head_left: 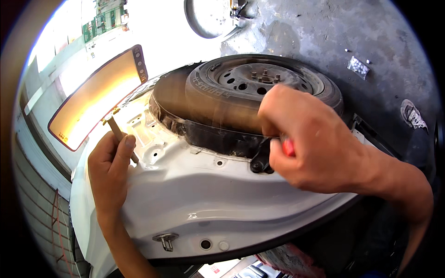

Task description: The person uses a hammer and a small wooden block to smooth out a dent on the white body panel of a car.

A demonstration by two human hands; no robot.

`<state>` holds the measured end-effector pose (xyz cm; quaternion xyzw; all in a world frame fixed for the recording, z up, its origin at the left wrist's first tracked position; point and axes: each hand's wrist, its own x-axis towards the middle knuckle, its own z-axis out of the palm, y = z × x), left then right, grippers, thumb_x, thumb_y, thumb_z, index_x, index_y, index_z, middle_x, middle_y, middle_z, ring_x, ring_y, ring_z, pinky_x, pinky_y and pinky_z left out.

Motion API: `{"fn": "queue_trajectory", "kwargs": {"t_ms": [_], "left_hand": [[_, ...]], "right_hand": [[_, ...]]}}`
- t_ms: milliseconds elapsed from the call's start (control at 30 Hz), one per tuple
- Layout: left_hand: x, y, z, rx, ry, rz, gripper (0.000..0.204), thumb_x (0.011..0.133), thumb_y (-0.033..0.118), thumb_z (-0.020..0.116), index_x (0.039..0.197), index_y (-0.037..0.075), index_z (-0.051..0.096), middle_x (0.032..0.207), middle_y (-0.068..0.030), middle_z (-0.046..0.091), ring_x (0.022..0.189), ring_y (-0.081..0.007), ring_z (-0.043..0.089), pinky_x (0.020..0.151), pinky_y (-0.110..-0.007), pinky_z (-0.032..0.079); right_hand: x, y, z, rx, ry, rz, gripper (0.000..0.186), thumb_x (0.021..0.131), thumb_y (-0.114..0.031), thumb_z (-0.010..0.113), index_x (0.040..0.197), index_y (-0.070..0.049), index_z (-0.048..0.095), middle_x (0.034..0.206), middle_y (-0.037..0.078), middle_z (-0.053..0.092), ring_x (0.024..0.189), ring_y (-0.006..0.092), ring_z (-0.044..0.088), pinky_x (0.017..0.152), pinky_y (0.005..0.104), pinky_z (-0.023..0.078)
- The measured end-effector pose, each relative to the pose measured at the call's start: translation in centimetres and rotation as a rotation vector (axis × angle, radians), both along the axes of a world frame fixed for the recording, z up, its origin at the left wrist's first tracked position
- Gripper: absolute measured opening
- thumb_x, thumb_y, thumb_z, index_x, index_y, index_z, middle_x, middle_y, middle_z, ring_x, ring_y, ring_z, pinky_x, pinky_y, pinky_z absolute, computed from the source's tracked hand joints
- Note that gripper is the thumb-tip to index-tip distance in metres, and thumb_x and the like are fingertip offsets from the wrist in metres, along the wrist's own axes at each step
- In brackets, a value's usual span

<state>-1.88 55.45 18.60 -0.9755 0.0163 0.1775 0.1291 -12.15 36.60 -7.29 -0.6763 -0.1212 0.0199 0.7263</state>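
Note:
My left hand [111, 164] is closed, thumb against fingers, around a short dull metal rod [121, 136] that slants over the white car body panel [208, 187]. My right hand [315, 143] is a fist in front of the tyre, gripping something with a red end [289, 147]; the rest of it is hidden or blurred. Behind my hands, a spare wheel with a black tyre [218, 88] lies at the rear of the car body. A metal latch striker [165, 241] stands up from the panel near its front edge.
A glowing yellow light board [99, 99] stands at left beyond my left hand. On the grey floor at far right lie a small clear bag of white pieces [358, 67] and a shoe [411, 114]. A round rim-like object [197, 23] shows at the top. A reddish cloth [292, 262] hangs below the panel.

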Motion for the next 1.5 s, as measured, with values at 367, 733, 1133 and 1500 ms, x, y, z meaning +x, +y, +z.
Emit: {"fn": "queue_trajectory", "kwargs": {"t_ms": [367, 733, 1133, 1500], "left_hand": [[-0.4, -0.3, 0.0, -0.139, -0.068, -0.002, 0.028, 0.100, 0.022, 0.066, 0.085, -0.001, 0.063, 0.069, 0.0020, 0.053, 0.065, -0.0058, 0.046, 0.060, -0.024, 0.037], [0.2, -1.1, 0.8, -0.261, -0.110, 0.053, 0.027, 0.098, 0.022, 0.068, 0.083, -0.001, 0.064, 0.066, 0.0019, 0.055, 0.061, -0.0048, 0.047, 0.056, -0.025, 0.036], [0.4, -0.4, 1.9, -0.176, -0.016, 0.090, 0.029, 0.095, 0.025, 0.070, 0.085, -0.001, 0.067, 0.071, -0.0004, 0.060, 0.061, -0.0063, 0.052, 0.055, -0.021, 0.037], [0.0, 0.5, 1.5, -0.148, -0.127, 0.036, 0.027, 0.097, 0.030, 0.067, 0.090, 0.004, 0.067, 0.074, 0.0030, 0.057, 0.054, 0.0004, 0.037, 0.047, -0.019, 0.025]], "right_hand": [[0.6, -0.4, 0.7, 0.119, 0.058, -0.089, 0.013, 0.083, 0.000, 0.056, 0.093, -0.003, 0.050, 0.096, 0.008, 0.051, 0.089, 0.0176, 0.052, 0.082, 0.0346, 0.045], [0.8, -0.3, 1.4, 0.372, 0.211, -0.174, 0.019, 0.079, 0.004, 0.054, 0.096, -0.003, 0.050, 0.100, 0.009, 0.051, 0.092, 0.0187, 0.052, 0.090, 0.0315, 0.043], [0.2, -0.2, 1.5, 0.187, 0.177, 0.126, 0.018, 0.081, -0.002, 0.056, 0.098, -0.003, 0.049, 0.101, 0.009, 0.051, 0.092, 0.0169, 0.049, 0.091, 0.0326, 0.043], [0.2, -0.5, 1.5, 0.249, 0.072, -0.027, 0.020, 0.086, -0.005, 0.056, 0.104, -0.001, 0.052, 0.105, 0.009, 0.052, 0.096, 0.0150, 0.052, 0.093, 0.0306, 0.043]]}}
